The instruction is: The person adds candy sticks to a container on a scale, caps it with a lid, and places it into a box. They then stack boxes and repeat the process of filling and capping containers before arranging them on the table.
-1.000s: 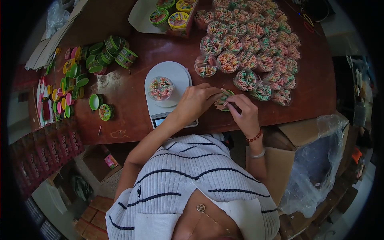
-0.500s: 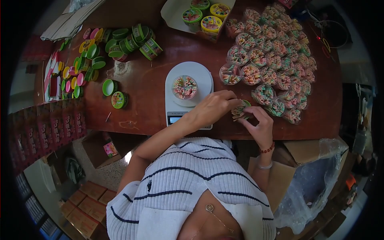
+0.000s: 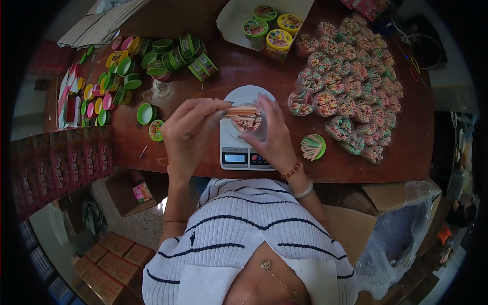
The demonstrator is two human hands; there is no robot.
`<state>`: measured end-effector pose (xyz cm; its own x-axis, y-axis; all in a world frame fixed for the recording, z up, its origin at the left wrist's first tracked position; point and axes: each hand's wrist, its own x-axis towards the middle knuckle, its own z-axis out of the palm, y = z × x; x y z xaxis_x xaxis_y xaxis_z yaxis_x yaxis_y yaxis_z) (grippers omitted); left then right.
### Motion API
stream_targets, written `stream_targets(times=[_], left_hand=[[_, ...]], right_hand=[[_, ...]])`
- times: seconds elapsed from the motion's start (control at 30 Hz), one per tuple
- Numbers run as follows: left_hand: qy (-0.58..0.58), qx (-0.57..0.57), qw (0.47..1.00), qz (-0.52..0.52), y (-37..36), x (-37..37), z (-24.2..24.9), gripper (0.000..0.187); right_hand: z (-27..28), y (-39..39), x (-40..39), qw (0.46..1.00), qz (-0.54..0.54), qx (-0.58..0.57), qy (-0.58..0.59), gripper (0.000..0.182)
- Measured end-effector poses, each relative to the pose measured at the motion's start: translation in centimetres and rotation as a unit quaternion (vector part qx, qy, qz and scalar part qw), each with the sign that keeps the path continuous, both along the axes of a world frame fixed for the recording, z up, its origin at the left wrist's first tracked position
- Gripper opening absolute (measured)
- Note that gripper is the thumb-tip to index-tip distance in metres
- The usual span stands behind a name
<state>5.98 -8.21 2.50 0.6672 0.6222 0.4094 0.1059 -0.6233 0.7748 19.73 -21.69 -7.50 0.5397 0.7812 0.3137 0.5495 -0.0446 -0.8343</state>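
Note:
A clear round cup point(image 3: 247, 121) full of thin pastel sticks stands on the white digital scale point(image 3: 235, 158). Just above its rim, my left hand point(image 3: 190, 127) pinches a small bundle of sticks point(image 3: 241, 111), held sideways. My right hand point(image 3: 274, 132) is around the right side of the cup, fingers and thumb against it. To the right on the table, a green lid point(image 3: 313, 147) bears a small pile of loose sticks.
Many stick-filled cups point(image 3: 348, 81) crowd the right of the brown table point(image 3: 203, 91). Green tubs point(image 3: 175, 56) and coloured lids lie at the left. An open box point(image 3: 234, 20) with lidded tubs is at the back. Cardboard and plastic wrap point(image 3: 396, 239) lie below right.
Both hands have moved left from the green lid to the cup on the scale. The left now has a bundle of sticks, and the lid with sticks lies released on the table.

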Motion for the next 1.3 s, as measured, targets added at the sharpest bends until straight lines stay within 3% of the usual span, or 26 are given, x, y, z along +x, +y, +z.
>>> stream_targets(times=[0.03, 0.1, 0.13, 0.27, 0.33, 0.6, 0.8, 1.1, 1.3], left_hand=[[0.012, 0.022, 1.0, 0.011, 0.7, -0.9, 0.2, 0.022], [0.036, 0.055, 0.997, 0.027, 1.7, -2.5, 1.1, 0.022], [0.035, 0.058, 0.997, 0.032, 2.3, -2.9, 1.5, 0.022], [0.087, 0.064, 0.994, -0.018, 3.0, -3.0, 1.7, 0.02], [0.103, 0.083, 0.991, -0.031, 3.6, -2.2, 1.8, 0.02], [0.162, 0.14, 0.931, -0.294, 5.5, 0.2, 1.2, 0.03], [0.2, 0.204, 0.868, -0.405, 5.9, 2.2, 2.3, 0.034], [0.216, 0.202, 0.847, -0.441, 5.8, 4.0, 3.9, 0.031], [0.255, 0.136, 0.852, -0.437, 6.4, 4.6, 1.2, 0.033]], right_hand=[[-0.1, -0.2, -0.1, 1.0, 0.003, 0.003, -0.001, 0.092], [2.3, -0.2, 0.2, 0.977, 0.103, -0.057, 0.18, 0.08], [2.2, -0.2, 0.3, 0.944, 0.135, -0.012, 0.302, 0.071], [0.6, -0.1, 0.7, 0.95, 0.143, 0.015, 0.277, 0.069], [0.7, -0.1, 0.7, 0.934, 0.129, 0.03, 0.331, 0.069], [0.1, -0.7, 1.6, 0.96, 0.112, 0.013, 0.257, 0.068], [0.5, -0.9, 2.3, 0.967, 0.125, -0.001, 0.223, 0.064], [0.3, -1.1, 2.2, 0.974, 0.125, -0.001, 0.187, 0.06], [0.2, -1.3, 2.5, 0.973, 0.144, 0.005, 0.183, 0.063]])
